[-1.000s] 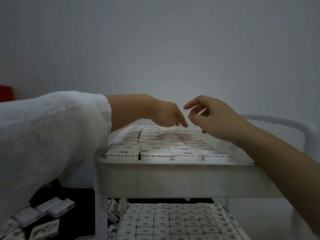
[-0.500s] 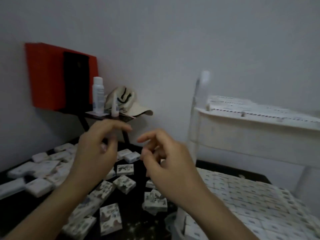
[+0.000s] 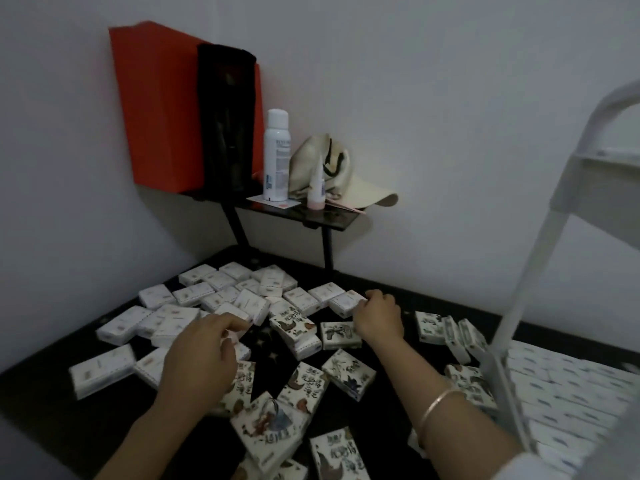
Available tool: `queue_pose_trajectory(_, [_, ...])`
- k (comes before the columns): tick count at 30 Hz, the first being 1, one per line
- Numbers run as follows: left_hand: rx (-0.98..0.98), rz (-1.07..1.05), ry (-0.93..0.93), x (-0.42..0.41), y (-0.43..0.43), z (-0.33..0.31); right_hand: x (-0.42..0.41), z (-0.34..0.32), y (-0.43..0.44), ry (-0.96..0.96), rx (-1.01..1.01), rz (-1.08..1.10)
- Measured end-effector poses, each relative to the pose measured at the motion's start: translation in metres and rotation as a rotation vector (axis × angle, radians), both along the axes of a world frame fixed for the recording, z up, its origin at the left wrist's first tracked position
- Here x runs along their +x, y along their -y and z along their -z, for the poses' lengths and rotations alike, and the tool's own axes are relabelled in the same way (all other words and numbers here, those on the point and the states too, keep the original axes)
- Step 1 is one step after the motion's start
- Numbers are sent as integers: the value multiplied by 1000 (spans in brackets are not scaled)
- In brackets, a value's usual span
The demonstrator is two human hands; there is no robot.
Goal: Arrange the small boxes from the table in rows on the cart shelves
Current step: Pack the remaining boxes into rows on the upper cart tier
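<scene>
Several small white boxes [image 3: 194, 294] lie scattered on the black table [image 3: 41, 386]; those near me show printed pictures [image 3: 348, 374]. My left hand [image 3: 202, 355] reaches into the pile and pinches a small white box [image 3: 239, 323] between its fingers and thumb. My right hand [image 3: 379, 317], with a bangle on its wrist, curls its fingers over the edge of another white box [image 3: 344, 303]. The white cart [image 3: 519, 306] stands at the right. Its lower shelf [image 3: 571, 393] holds boxes in neat rows.
A raised black shelf [image 3: 311, 213] at the back wall carries a red bag [image 3: 156, 105], a black pouch [image 3: 225, 119], a white spray can [image 3: 276, 154], a small bottle [image 3: 317, 188] and a cream cap [image 3: 349, 178]. The cart's top shelf [image 3: 606, 157] juts in at upper right.
My view has swung from the cart's top shelf left and down to the table. Both hands have dropped from mid-air onto the scattered boxes and taken hold of one each.
</scene>
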State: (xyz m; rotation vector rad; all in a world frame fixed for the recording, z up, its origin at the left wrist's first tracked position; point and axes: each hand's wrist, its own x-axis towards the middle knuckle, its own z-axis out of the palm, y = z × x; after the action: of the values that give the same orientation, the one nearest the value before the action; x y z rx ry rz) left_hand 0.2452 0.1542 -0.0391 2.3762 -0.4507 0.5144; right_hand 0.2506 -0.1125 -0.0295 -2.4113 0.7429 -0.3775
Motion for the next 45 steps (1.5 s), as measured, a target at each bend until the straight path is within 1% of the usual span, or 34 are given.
queue_pose_trajectory(3, [-32,13,5,12,-13,2,33,8,16,-126,-86,4])
queue_pose_trajectory(6, [-44,-2,21,23,-23,2,53,17,26,-325,-182,2])
queue_pose_trajectory(8, [-32,-32,16,30,-25,0,60,21,28,-389,-193,13])
queue_pose_trajectory(10, [-16,-60,-9,37,-26,-4,65,23,29,-319,-120,44])
queue_pose_trajectory(14, [93,-45,-131,48,-32,-12,60,22,27,1,194,11])
queue_pose_trajectory(15, [113,-51,-156,49,-35,-13,56,21,25,58,232,-2])
queue_pose_trajectory(17, [169,-79,-182,49,-40,-13,46,16,21,144,245,-6])
queue_pose_trajectory(19, [265,-114,-206,48,-40,-10,35,10,14,215,232,0])
queue_pose_trajectory(23, [453,-133,-213,50,-32,-5,9,-1,-4,288,134,-13])
queue_pose_trajectory(25, [523,-116,-247,55,-29,-8,-4,-8,-13,327,183,-36])
queue_pose_trajectory(26, [520,-102,-275,57,-28,-12,-11,-12,-18,357,253,-52])
queue_pose_trajectory(28, [477,-68,-322,60,-26,-20,-26,-19,-26,420,431,-99])
queue_pose_trajectory(30, [405,-48,-318,56,-22,-25,-46,-29,-34,464,572,-162])
queue_pose_trajectory(32, [256,-10,-300,48,-18,-28,-69,-41,-41,498,654,-241])
queue_pose_trajectory(33, [148,21,-310,42,-16,-29,-81,-48,-44,512,661,-278])
queue_pose_trajectory(36, [-243,160,-415,20,-12,-39,-125,-74,-52,557,573,-375])
queue_pose_trajectory(38, [-425,291,-502,-3,-6,-53,-158,-95,-55,575,466,-467])
queue_pose_trajectory(40, [-521,422,-553,-30,5,-73,-193,-118,-57,584,293,-521])
queue_pose_trajectory(42, [-580,548,-597,-58,18,-95,-225,-141,-56,613,125,-527])
queue_pose_trajectory(45, [-619,711,-590,-99,41,-133,-266,-174,-45,696,-18,-515])
